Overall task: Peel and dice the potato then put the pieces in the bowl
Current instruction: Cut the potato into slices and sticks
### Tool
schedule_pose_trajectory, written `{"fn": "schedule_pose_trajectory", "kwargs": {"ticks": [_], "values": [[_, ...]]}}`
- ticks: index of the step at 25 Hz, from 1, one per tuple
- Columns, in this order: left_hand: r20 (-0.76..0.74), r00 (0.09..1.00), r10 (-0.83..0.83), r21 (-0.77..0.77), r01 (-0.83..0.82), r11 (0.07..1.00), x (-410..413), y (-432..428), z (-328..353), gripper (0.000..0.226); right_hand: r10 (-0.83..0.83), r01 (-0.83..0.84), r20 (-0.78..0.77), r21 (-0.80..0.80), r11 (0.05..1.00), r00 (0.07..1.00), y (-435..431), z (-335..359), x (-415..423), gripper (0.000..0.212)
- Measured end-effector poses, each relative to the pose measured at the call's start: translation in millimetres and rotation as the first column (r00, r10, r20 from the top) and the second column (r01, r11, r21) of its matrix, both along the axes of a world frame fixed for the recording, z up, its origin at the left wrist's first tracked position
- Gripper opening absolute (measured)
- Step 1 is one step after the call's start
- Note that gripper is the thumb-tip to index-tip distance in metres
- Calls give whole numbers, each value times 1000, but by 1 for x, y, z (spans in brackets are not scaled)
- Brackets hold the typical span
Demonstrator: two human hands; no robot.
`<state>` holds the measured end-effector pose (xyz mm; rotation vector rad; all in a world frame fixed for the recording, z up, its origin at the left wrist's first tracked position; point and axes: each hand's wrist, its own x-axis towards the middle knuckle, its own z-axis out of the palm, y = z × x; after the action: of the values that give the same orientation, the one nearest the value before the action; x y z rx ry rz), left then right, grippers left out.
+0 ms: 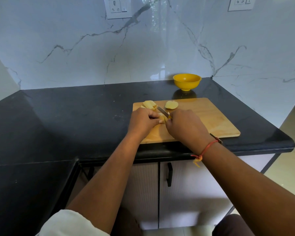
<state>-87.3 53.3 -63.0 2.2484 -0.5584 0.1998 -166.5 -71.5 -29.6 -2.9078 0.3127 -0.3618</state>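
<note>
On the wooden cutting board [211, 116] my left hand [142, 120] grips a pale peeled potato piece [162, 118] with curled fingers. My right hand [184, 125] holds a knife [163, 111]; its blade points up and left over that piece, and the handle is hidden in my fist. Cut potato strips [149, 104] lie at the board's far left corner. A potato half [171, 105] lies cut side up at the far edge. The yellow bowl [187, 81] stands behind the board by the wall and looks empty.
The board lies on a black countertop [75, 113] that wraps round to the left. A marble wall with two sockets rises behind. The counter's rounded front edge runs just below the board, with cabinet doors underneath.
</note>
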Motion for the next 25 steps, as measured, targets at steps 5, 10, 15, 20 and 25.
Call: {"fn": "schedule_pose_trajectory", "kwargs": {"ticks": [5, 10, 15, 20, 25], "values": [[21, 1000, -10, -4, 10, 1000, 0, 0, 1, 23, 8, -8, -5, -25, 1000, 1000, 5, -6, 13, 29], [19, 1000, -22, -15, 22, 1000, 1, 1, 0, 19, 15, -15, -16, -19, 1000, 1000, 7, -5, 18, 26], [-2, 1000, -32, -23, 32, 999, 2, 2, 1, 16, -6, 5, -68, -25, 1000, 998, 18, -2, 20, 14], [32, 999, -20, -1, 20, 1000, 4, -1, 0, 16, 3, -3, -128, 3, 1000, 992, 23, -2, 15, 15], [21, 1000, -22, -29, 23, 999, 6, -1, 0, 17, 39, -36, -136, 21, 999, 990, 24, -7, -4, 12]]}}
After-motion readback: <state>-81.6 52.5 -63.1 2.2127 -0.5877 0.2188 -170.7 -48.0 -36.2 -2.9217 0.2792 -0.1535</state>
